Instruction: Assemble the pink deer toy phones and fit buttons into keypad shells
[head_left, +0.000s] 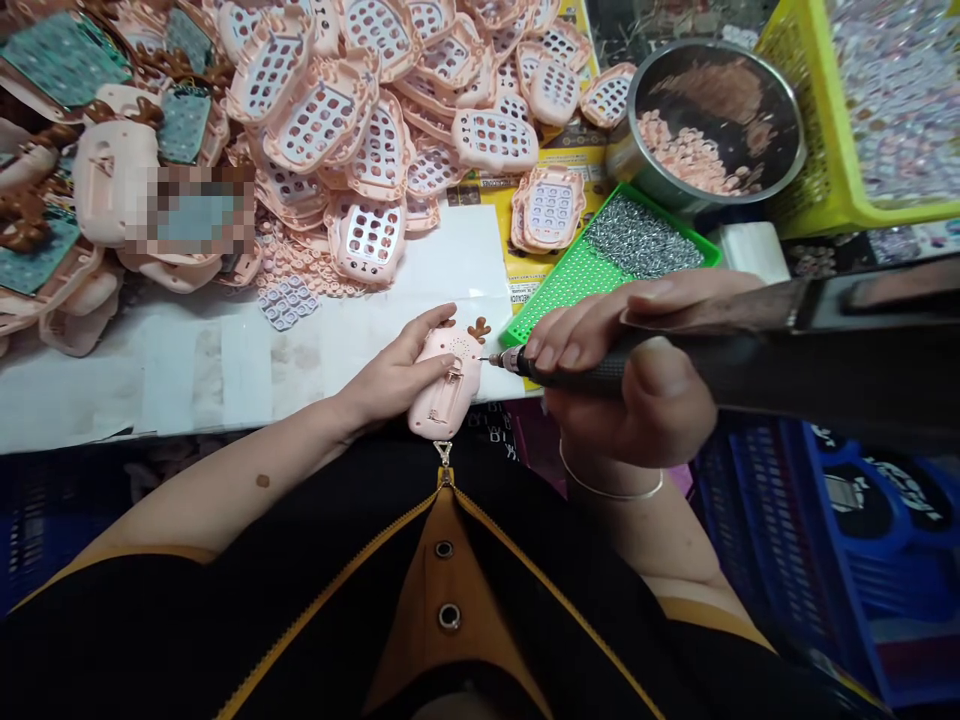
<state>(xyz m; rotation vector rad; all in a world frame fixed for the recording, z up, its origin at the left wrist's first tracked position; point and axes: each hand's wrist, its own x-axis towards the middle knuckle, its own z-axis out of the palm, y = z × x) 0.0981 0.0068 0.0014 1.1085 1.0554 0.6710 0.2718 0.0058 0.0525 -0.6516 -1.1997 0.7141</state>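
Okay, left hand (401, 368) gripping pink antlered toy handset (444, 402), battery side up, at white worktop (247, 365) edge. Right hand (626, 375) clasps black power screwdriver (750, 345), bit at handset's upper-right screw hole.

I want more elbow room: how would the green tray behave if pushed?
The green tray probably feels heavier at its far end, where small metal pieces are heaped. Being loose, they might slide. The perforated body looks fairly stiff.
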